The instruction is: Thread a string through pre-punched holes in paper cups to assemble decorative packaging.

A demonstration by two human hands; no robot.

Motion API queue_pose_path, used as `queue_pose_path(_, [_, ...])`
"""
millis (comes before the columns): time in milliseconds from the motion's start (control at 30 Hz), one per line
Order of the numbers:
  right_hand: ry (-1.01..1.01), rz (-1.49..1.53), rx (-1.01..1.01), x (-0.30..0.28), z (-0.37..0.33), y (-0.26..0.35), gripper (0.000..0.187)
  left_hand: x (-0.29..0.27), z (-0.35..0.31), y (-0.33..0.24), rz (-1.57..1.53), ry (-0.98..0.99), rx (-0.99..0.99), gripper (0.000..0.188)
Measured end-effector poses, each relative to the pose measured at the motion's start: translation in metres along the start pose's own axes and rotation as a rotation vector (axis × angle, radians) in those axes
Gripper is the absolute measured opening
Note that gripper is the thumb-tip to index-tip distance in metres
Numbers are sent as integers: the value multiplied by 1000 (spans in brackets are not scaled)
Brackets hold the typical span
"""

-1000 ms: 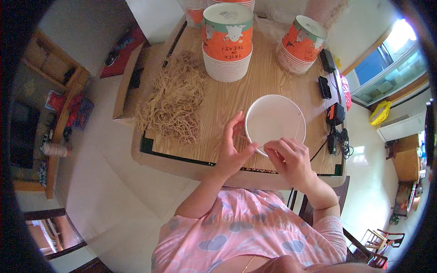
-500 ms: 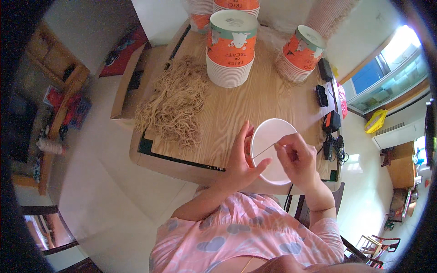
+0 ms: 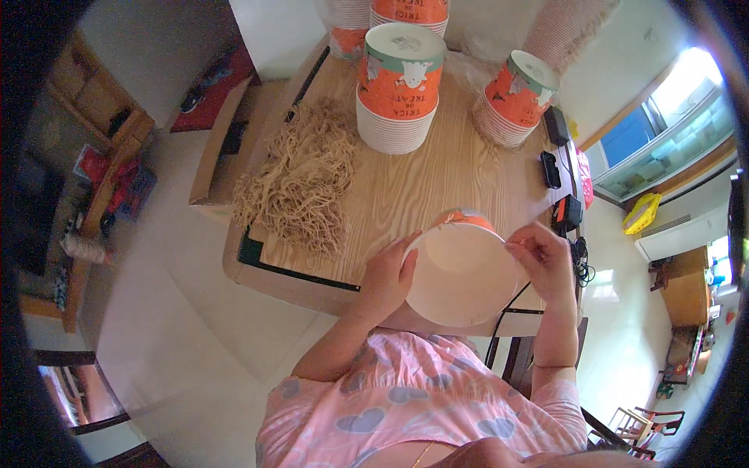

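Observation:
An orange-printed paper bucket [image 3: 466, 274] is tilted with its open mouth toward me, so its pale inside shows. My left hand [image 3: 390, 274] grips its left side, thumb over the rim and fingers behind the wall. At the right rim, my right hand [image 3: 544, 256] is closed in a pinch; what lies between its fingertips is too small to make out. A loose heap of tan cords [image 3: 300, 187] lies on the wooden table [image 3: 398, 207], to the left of the bucket.
Upside-down stacks of matching buckets, one large [image 3: 399, 90] and one smaller [image 3: 519, 97], stand toward the back. Black adapters [image 3: 567, 212] and a coiled cable [image 3: 582, 261] lie along the right edge. An open cardboard box [image 3: 226, 148] sits beyond the left edge.
The bucket has turned its mouth more toward me. My right hand has moved from over the mouth to the right rim, and the thin cord stretched across the opening no longer shows.

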State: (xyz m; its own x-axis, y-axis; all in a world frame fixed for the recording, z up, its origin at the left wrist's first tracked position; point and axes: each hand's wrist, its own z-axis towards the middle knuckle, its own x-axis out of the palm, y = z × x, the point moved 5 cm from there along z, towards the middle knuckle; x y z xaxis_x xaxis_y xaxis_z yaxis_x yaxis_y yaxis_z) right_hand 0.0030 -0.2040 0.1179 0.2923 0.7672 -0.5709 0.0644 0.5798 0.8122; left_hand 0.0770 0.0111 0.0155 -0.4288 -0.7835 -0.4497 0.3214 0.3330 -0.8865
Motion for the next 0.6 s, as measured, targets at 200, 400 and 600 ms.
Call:
queue_pose_path(200, [-23, -1, 61, -10, 10, -20, 4, -5, 1, -21, 20, -121, 341, 49])
queue_pose_path(400, [85, 164, 56, -12, 25, -21, 7, -12, 1, -30, 100, -125, 482, 61])
queue_pose_path(600, [179, -127, -130, -29, 61, 17, 37, -13, 17, -23, 29, -112, 505, 58])
